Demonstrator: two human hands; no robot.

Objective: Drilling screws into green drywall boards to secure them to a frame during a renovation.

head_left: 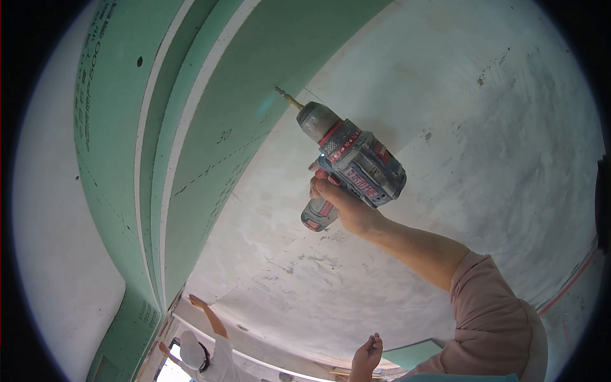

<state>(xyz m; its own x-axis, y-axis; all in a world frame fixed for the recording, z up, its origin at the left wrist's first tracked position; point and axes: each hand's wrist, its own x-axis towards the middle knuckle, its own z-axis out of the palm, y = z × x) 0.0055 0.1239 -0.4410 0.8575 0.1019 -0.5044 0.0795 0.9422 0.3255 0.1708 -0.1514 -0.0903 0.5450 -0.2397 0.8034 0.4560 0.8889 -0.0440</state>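
Note:
My right hand is wrapped around the handle of a cordless drill, a dusty grey and red tool. Its bit points up and left, in front of a green plasterboard panel. Whether the bit tip touches the board, I cannot tell. A pale bluish light patch shows on the board beside the tip. My left hand is low in the picture, away from the drill, its fingers drawn together. Whatever may be between those fingers is too small to make out.
Stepped green boards with pale cut edges run along the left, beside a mottled grey-white plaster surface. At the lower left, a co-worker in a white cap has both arms raised near the boards. Another green board lies behind my left hand.

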